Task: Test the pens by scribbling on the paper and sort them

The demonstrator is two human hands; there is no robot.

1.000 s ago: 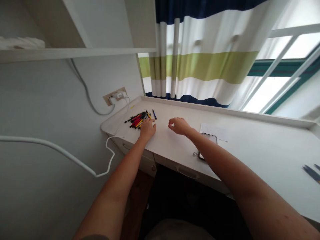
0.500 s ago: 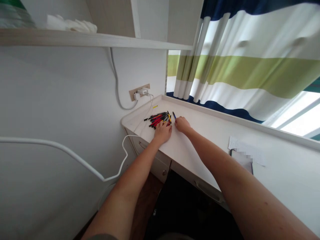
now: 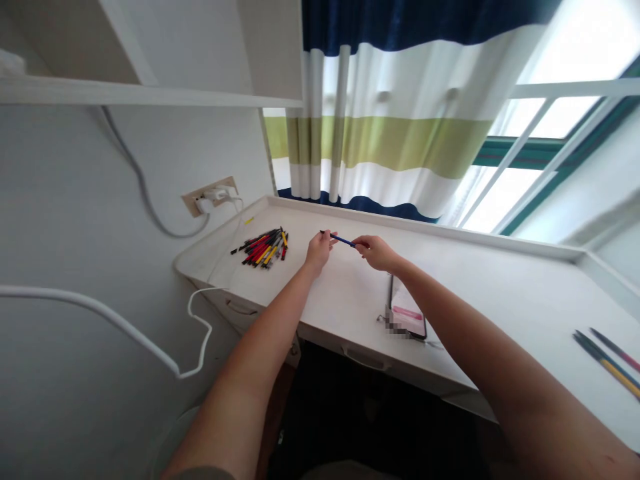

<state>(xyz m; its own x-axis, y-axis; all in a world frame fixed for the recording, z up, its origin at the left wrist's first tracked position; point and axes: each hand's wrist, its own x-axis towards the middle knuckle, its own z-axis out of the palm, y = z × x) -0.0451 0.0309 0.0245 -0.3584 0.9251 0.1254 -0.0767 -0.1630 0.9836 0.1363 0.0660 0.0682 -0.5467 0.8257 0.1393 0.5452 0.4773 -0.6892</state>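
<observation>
Between the hands (image 3: 320, 250) (image 3: 377, 253), pen's (image 3: 340, 239) right end hidden

This is a home study nook: a white table (image 3: 500, 300) with drawers (image 3: 365, 359) stands beneath a striped curtain (image 3: 395, 143), with a wall shelf (image 3: 150, 93) to the left.

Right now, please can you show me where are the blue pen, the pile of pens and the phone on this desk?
Blue pen (image 3: 337, 239), head view, on the middle of its barrel.
Pile of pens (image 3: 263, 249), head view, on the middle of the pile.
Phone (image 3: 407, 312), head view, on its screen.
</observation>
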